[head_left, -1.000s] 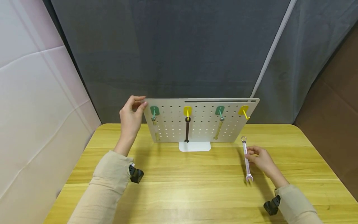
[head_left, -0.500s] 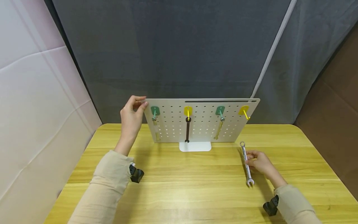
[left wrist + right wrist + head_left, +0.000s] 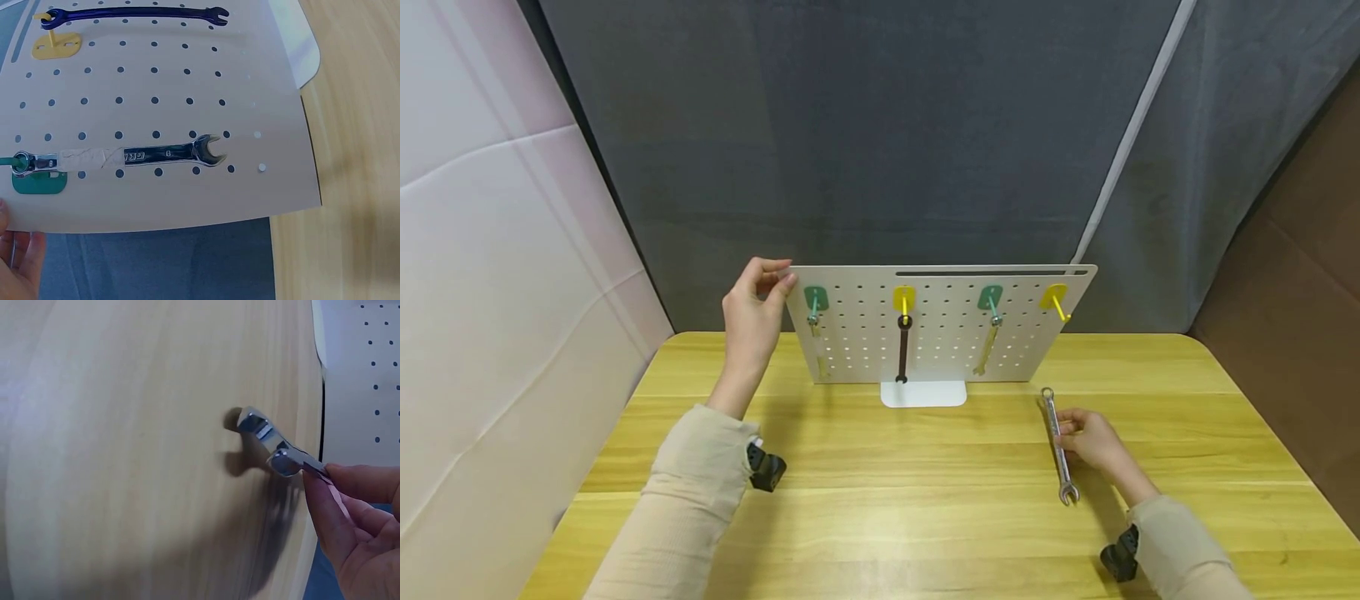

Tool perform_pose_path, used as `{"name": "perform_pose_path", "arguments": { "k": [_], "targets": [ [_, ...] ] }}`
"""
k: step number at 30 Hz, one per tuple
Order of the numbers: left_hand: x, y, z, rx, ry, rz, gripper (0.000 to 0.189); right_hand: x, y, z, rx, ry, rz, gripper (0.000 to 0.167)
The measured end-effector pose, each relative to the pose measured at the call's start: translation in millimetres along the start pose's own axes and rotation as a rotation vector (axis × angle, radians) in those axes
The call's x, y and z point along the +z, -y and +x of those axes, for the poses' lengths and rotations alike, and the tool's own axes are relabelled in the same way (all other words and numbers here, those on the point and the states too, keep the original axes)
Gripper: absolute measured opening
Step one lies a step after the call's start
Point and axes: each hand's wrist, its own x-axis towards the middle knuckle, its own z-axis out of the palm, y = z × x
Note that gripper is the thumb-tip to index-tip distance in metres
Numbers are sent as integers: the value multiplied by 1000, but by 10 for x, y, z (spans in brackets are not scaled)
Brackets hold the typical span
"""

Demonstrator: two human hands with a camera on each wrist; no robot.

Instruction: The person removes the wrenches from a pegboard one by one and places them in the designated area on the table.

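My left hand (image 3: 755, 310) pinches the upper left corner of a white pegboard (image 3: 857, 350) between thumb and fingers. In my right hand (image 3: 1096, 440) a silver combination wrench (image 3: 1058, 450) is pinched near its middle, ring end away from me, open end toward me, close over the table right of the board. The right wrist view shows the wrench's open end (image 3: 265, 434) above its own shadow. A dark wrench (image 3: 903, 350) hangs on a yellow hook (image 3: 904, 297). Silver wrenches hang from the left green hook (image 3: 816, 298) and the right green hook (image 3: 990, 297).
The rightmost yellow hook (image 3: 1055, 297) carries nothing. A white foot plate (image 3: 923, 395) juts forward under the board on the wooden table (image 3: 880, 500). Behind stands a dark grey curtain (image 3: 880, 133), with a white panel at left and a brown one at right.
My right hand has lowered toward the table and come slightly toward me with the wrench, now turned a little. My left hand stays at the board's corner.
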Motion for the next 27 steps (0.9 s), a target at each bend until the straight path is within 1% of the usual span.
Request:
{"name": "perform_pose_path", "arguments": {
  "k": [10, 13, 14, 17, 20, 21, 24, 27],
  "targets": [
    [4, 4, 7, 15, -8, 10, 21, 31, -88, 46, 14, 2, -39, 42],
    [6, 3, 9, 18, -9, 10, 20, 37, -144, 70, -5, 9, -31, 42],
    [7, 2, 9, 19, -9, 10, 20, 35, -181, 90, -32, 14, -30, 41],
    [8, -1, 7, 22, -9, 10, 20, 40, -207, 100, -48, 14, -38, 41],
    [10, 2, 9, 25, -10, 12, 20, 55, -164, 80, -10, -2, -57, 40],
    [11, 4, 9, 26, -9, 13, 20, 62, -124, 56, 24, -7, -62, 41],
    [14, 11, 14, 26, -8, 16, 20, 69, -73, 37, 65, -16, -74, 41],
    [19, 12, 16, 24, -4, 17, 20, 71, -56, 31, 76, -17, -85, 40]
  ]
}}
